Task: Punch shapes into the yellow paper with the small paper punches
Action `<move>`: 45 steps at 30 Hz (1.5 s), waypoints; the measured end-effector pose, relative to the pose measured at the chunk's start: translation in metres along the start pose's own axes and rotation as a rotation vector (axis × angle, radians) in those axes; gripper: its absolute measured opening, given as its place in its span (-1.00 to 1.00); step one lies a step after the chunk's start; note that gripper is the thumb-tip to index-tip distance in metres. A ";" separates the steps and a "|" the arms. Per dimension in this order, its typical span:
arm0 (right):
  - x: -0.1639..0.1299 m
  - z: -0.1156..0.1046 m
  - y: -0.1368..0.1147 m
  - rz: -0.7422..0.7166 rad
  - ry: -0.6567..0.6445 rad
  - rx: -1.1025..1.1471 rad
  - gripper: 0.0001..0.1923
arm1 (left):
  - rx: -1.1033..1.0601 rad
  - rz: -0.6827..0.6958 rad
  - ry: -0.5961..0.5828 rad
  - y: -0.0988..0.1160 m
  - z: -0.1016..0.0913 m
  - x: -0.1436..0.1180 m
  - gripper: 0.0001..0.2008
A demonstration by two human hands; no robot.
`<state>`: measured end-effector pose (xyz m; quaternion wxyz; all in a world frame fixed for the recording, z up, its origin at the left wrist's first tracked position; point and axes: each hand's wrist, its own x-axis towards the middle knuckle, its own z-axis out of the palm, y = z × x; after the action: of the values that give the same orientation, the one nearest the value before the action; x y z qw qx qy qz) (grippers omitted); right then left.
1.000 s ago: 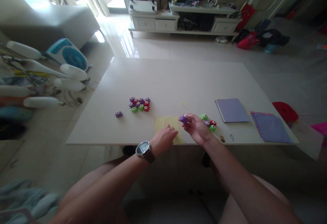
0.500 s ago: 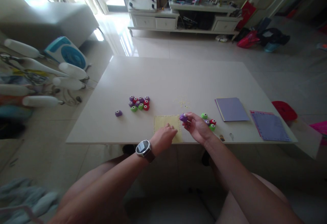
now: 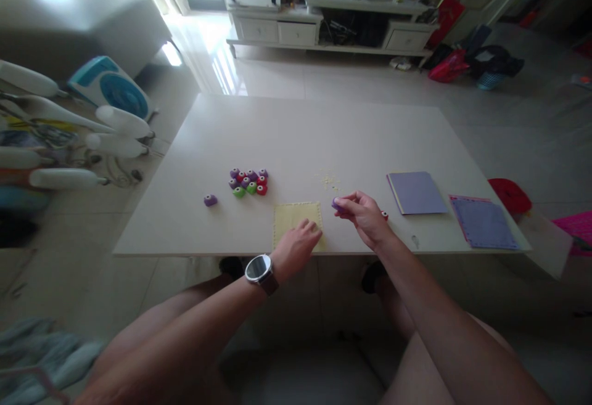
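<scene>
My left hand [image 3: 301, 238] lies on a yellow paper sheet [image 3: 289, 215], its fingers outstretched over the right part. Small cut-outs run along the sheet's edges. Just right of the sheet, my right hand [image 3: 365, 215] grips a purple craft punch [image 3: 337, 204] between thumb and fingers, apart from the paper. Behind that hand a red punch [image 3: 385, 214] peeks out; other punches there are hidden. Tiny yellow paper bits [image 3: 328, 180] are scattered beyond the right hand. Farther left sits a group of purple, red and green punches [image 3: 251, 187], with one purple punch [image 3: 210, 200] standing apart.
On the right of the white table [image 3: 319, 134] lie a stack of purple paper [image 3: 419, 193] and another purple stack [image 3: 485, 223] with a pink edge. A small clip-like item [image 3: 415, 241] is near the front edge. A red stool [image 3: 509, 195] stands beyond the right side.
My right hand has drawn the purple punch away from the sheet's right edge and now covers most of the punches behind it. My left hand stays on the sheet. The view has shifted slightly.
</scene>
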<state>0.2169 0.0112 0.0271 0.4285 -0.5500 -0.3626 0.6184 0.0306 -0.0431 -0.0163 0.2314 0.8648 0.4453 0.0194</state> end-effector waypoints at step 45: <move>0.005 -0.033 0.049 -0.108 -0.328 -1.046 -0.82 | -0.082 -0.006 0.022 -0.011 -0.006 -0.002 -0.84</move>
<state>0.2434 -0.0031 -0.0244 0.0670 -0.5665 -0.7113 0.4107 0.0196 -0.0371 -0.0153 0.2618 0.8529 0.4493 0.0463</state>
